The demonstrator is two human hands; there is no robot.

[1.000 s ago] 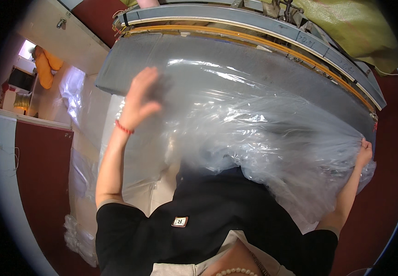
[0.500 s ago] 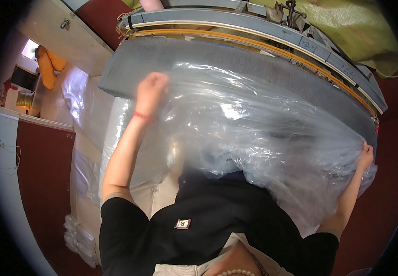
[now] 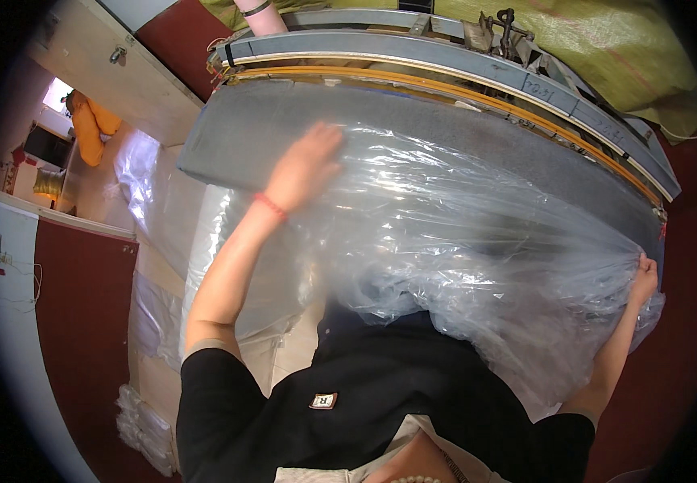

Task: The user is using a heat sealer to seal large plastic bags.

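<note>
A wide sheet of clear plastic film (image 3: 461, 217) lies in folds over a grey padded surface (image 3: 260, 121), its near part bunched against my black shirt. My right hand (image 3: 645, 278) is closed on the film's gathered edge at the far right, and creases fan out from the grip. My left hand (image 3: 308, 165), with a red bracelet at the wrist, is over the film's upper left part. Motion blurs it, but its fingers look stretched out with the thumb apart. Whether it touches the film, I cannot tell.
Beyond the padding runs a curved metal bar (image 3: 364, 39) with a yellow-orange strip (image 3: 413, 80). A pink rounded thing (image 3: 261, 18) stands behind its left end. Yellow-green woven sacking (image 3: 606, 56) fills the back right. More film (image 3: 151, 298) lies on the floor at left, near a dark red panel (image 3: 78, 314).
My left hand has moved right across the film, its closed fingers now stretched out. My right hand keeps its grip at the right edge. The view has shifted slightly.
</note>
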